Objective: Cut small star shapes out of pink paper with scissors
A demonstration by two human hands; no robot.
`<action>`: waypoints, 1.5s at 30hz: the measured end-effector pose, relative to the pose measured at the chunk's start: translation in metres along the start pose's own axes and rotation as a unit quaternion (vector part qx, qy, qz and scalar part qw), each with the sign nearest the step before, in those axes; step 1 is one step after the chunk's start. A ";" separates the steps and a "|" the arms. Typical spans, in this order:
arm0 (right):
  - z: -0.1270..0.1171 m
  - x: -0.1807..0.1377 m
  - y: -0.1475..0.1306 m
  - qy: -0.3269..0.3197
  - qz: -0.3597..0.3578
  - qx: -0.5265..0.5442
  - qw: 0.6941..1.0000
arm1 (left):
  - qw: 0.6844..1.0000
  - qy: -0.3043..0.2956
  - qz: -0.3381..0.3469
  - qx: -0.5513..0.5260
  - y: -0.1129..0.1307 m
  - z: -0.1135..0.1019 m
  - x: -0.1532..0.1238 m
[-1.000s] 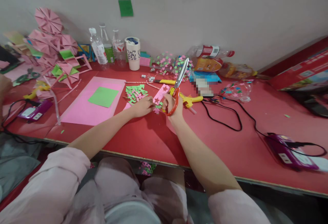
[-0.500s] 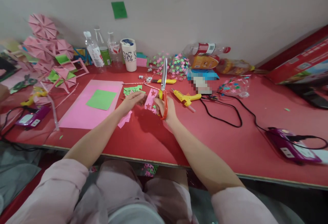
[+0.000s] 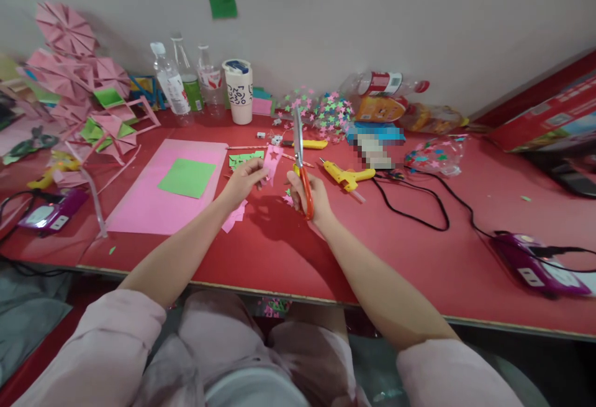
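My left hand (image 3: 248,178) pinches a strip of pink paper (image 3: 272,164) with a star-shaped hole in it, held above the table. Close by on the right, my right hand (image 3: 313,197) is closed round a pair of scissors (image 3: 305,183) with orange-red and yellow handles; the blades point up and away from me. Small pink and green stars (image 3: 287,198) lie between the hands. Behind the left hand is a green paper piece with cut-outs (image 3: 242,159), and pink scraps (image 3: 235,216) lie under that wrist.
A pink sheet (image 3: 139,208) bearing a green square (image 3: 187,178) lies left. Right are a yellow glue gun (image 3: 347,175), its black cord and a purple power strip (image 3: 535,264). A yellow cutter (image 3: 313,144), bottles (image 3: 170,81) and a cup (image 3: 239,93) stand or lie behind; folded pink paper (image 3: 67,28) rises far left.
The pink strip has left the right hand's fingers and moved up, now in my left hand. My hands are a little apart, the scissors still in the right. The view has shifted slightly.
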State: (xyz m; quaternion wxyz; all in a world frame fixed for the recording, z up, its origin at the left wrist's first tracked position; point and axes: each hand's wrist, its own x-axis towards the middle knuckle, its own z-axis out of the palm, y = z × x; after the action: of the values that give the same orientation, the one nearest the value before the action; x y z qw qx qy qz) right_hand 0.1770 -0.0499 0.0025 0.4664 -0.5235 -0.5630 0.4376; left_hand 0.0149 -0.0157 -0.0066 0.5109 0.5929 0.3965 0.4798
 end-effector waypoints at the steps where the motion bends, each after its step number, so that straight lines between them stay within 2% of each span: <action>1: -0.001 0.000 -0.001 -0.015 0.008 -0.021 1.000 | 1.000 0.021 0.001 -0.021 0.001 -0.003 0.001; 4: -0.002 -0.001 -0.003 -0.072 0.022 -0.094 0.993 | 0.993 0.089 0.021 -0.072 0.004 -0.012 0.005; 7: -0.001 -0.003 -0.003 -0.110 -0.008 -0.191 0.975 | 0.982 0.154 0.041 -0.098 0.007 -0.018 0.008; 10: 0.002 -0.005 -0.002 -0.135 -0.020 -0.243 0.960 | 0.976 0.181 0.050 -0.109 0.009 -0.022 0.009; 21: 0.002 -0.007 -0.001 -0.172 -0.020 -0.176 0.969 | 0.979 0.172 0.048 -0.098 0.013 -0.017 0.005; 36: 0.001 -0.007 -0.004 -0.173 0.001 -0.169 0.970 | 0.977 0.189 0.037 -0.086 0.018 -0.016 0.003; 45: 0.002 -0.007 0.002 -0.172 0.016 -0.119 0.978 | 0.980 0.179 0.036 -0.077 0.017 -0.017 0.003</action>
State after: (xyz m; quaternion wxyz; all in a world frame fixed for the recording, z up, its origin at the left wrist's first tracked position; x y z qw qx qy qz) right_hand 0.1751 -0.0563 -0.0003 0.2895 -0.5009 -0.6746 0.4585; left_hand -0.0013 -0.0119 0.0106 0.4584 0.4701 0.4214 0.6256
